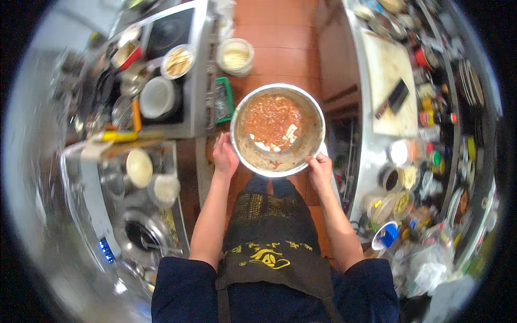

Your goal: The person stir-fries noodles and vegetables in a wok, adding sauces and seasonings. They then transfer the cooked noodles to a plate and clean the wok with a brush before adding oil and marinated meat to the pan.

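Observation:
A round metal basin is held up in front of my apron, over the tiled floor. Inside it lies a reddish minced mixture, with patches of white paste or powder along its lower side. My left hand grips the basin's lower left, its fingers partly hidden behind the wall. At the lower right rim my right hand holds on, thumb over the edge. Both arms reach forward from dark sleeves.
On the right counter, a cleaver lies on a white cutting board, near bottles and tubs. A cooktop and white pot stand left. A green-rimmed crate and a tub of pale food sit beyond the basin.

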Demonstrator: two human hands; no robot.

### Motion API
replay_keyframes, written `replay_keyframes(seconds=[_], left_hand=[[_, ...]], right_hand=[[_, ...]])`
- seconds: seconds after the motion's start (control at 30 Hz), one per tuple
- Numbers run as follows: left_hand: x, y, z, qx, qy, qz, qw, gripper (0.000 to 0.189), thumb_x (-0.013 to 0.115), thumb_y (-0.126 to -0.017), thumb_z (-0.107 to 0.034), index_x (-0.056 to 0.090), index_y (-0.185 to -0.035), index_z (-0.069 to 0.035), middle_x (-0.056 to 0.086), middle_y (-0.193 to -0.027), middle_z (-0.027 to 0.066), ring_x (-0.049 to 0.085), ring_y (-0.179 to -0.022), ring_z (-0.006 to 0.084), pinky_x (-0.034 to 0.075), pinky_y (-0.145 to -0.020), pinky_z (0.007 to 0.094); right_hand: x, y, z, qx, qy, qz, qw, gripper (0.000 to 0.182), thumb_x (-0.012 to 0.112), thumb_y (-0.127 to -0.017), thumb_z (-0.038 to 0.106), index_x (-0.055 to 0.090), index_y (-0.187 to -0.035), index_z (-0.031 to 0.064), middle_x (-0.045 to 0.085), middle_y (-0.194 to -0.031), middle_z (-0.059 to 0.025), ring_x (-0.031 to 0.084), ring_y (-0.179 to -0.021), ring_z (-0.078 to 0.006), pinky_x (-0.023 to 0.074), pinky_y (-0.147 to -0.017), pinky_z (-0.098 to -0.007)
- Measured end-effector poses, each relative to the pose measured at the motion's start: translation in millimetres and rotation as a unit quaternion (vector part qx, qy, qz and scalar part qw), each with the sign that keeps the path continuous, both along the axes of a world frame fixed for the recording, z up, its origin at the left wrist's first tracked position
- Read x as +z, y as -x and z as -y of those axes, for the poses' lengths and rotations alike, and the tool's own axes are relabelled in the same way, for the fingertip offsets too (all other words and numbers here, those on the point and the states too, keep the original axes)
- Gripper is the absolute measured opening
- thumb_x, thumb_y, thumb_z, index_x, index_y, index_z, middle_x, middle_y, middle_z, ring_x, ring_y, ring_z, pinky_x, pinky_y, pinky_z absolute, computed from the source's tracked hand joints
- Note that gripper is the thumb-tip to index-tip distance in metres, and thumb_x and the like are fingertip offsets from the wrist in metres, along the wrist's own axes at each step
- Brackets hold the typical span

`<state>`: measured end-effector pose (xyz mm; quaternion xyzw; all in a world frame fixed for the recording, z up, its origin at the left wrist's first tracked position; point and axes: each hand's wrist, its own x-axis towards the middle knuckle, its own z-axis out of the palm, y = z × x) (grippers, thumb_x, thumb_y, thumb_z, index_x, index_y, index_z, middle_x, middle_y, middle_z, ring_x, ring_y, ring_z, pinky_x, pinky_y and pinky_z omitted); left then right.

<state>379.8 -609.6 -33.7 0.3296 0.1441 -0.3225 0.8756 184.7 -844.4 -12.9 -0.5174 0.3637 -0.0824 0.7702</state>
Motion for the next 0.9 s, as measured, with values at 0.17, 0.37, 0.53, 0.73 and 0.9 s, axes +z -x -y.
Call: replay_keyframes(seconds=[0.17, 0.37, 0.53, 0.73, 0.9], left_hand=[[63.0, 70.4, -118.0, 0.044, -0.011, 0.066, 0.997, 0.028, 0.065, -0.089, -0.017, 0.062, -0.112, -0.001, 0.065, -0.116, 0.0121, 0.060, -0.112, 0.0260, 0.045, -0.104, 0.0398], [78.1, 207.0, -245.9, 0.252, -0.122, 0.001, 0.960, 0.041, 0.060, -0.088, -0.002, 0.053, -0.128, 0.006, 0.058, -0.130, 0.0197, 0.056, -0.122, 0.0308, 0.042, -0.108, 0.0442], [98.9, 307.2, -322.0, 0.421, -0.146, 0.008, 0.895, 0.059, 0.055, -0.086, -0.002, 0.041, -0.143, 0.001, 0.053, -0.140, 0.0160, 0.049, -0.131, 0.0337, 0.036, -0.113, 0.0509], [91.4, 376.9, -409.0, 0.507, -0.130, -0.013, 0.852, 0.066, 0.058, -0.082, -0.002, 0.038, -0.145, -0.002, 0.051, -0.141, 0.0150, 0.049, -0.131, 0.0331, 0.039, -0.111, 0.0516], [111.7, 376.0, -442.0, 0.550, -0.106, -0.032, 0.828, 0.054, 0.057, -0.082, 0.001, 0.049, -0.135, 0.004, 0.056, -0.135, 0.0167, 0.054, -0.126, 0.0323, 0.041, -0.109, 0.0511]], right_hand=[[10.5, -32.9, -38.1, 0.182, 0.055, 0.047, 0.981, 0.018, 0.062, -0.085, 0.002, 0.072, -0.099, -0.0053, 0.065, -0.117, -0.0046, 0.063, -0.102, -0.0145, 0.0493, -0.087, -0.0269], [26.2, -77.9, -142.4, 0.478, -0.132, -0.006, 0.868, 0.034, 0.064, -0.095, 0.021, 0.065, -0.119, -0.0026, 0.064, -0.114, -0.0051, 0.058, -0.095, -0.0126, 0.0496, -0.080, -0.0274], [-8.1, -207.9, -266.8, 0.551, 0.328, 0.088, 0.762, 0.030, 0.066, -0.093, 0.026, 0.066, -0.111, 0.0020, 0.070, -0.097, -0.0150, 0.069, -0.087, -0.0212, 0.0544, -0.075, -0.0344], [-115.2, -317.1, -408.6, 0.444, 0.730, 0.132, 0.503, 0.019, 0.052, -0.093, 0.019, 0.060, -0.104, 0.0057, 0.063, -0.106, -0.0129, 0.064, -0.103, -0.0315, 0.0573, -0.078, -0.0417], [-164.4, -347.8, -429.2, 0.466, 0.770, 0.089, 0.426, 0.026, 0.043, -0.096, 0.017, 0.058, -0.113, 0.0028, 0.064, -0.102, -0.0174, 0.068, -0.092, -0.0339, 0.0584, -0.069, -0.0433]])
